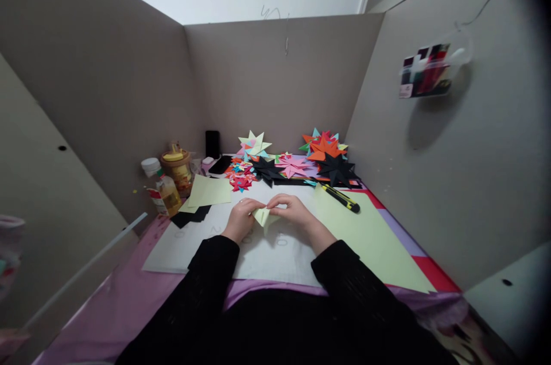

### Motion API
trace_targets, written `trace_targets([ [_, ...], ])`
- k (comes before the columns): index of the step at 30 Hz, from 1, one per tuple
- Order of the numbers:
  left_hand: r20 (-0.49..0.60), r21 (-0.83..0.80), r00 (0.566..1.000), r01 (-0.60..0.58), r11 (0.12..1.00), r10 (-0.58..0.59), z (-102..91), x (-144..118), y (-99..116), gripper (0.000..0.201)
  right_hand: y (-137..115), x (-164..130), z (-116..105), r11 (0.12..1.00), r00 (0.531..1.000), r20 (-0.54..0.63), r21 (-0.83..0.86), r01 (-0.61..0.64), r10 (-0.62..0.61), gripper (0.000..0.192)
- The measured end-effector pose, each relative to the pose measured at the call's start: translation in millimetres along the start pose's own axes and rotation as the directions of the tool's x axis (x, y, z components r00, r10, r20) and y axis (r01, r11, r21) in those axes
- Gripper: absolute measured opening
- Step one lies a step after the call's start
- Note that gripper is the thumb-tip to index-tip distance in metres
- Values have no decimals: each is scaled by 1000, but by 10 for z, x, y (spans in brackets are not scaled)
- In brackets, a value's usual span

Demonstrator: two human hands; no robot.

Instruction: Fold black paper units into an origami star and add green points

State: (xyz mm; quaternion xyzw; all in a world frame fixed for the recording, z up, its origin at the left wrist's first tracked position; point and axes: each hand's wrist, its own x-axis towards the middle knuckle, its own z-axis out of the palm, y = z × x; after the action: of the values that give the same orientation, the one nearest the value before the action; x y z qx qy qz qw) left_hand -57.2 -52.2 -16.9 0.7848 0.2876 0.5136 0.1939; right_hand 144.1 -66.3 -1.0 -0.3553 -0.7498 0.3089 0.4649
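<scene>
Pale-green folded paper (263,216), pinched, both hands' grip

Small pale yellow-green folded paper piece (263,216), creased to a point, on the white sheet between both hands.

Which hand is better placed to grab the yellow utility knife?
Right, probably. The right hand lies nearer the knife, which is just beyond it; the left hand sits across the folded paper.

Dim, soft light (edges warped)
</scene>
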Motion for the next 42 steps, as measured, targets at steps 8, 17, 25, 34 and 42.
trace_targets([
  [8,33,-3,999,23,1000,-23,8,1,-11,50,-48,-13,27,986,992,-23,-112,121,-124,13],
  [17,43,-41,996,85,996,-83,26,-13,9,47,-116,-20,55,948,967,-31,-211,239,-251,11],
  [25,99,-138,983,168,976,-155,27,-14,58,52,-154,-36,73,938,964,-63,-254,236,-260,10],
  [34,230,-295,924,365,883,-305,-20,32,188,34,-152,-41,8,959,987,-96,-265,100,-129,14],
  [42,252,-284,885,455,844,-392,32,36,203,27,-109,-35,76,949,993,-89,-313,42,-74,10],
])
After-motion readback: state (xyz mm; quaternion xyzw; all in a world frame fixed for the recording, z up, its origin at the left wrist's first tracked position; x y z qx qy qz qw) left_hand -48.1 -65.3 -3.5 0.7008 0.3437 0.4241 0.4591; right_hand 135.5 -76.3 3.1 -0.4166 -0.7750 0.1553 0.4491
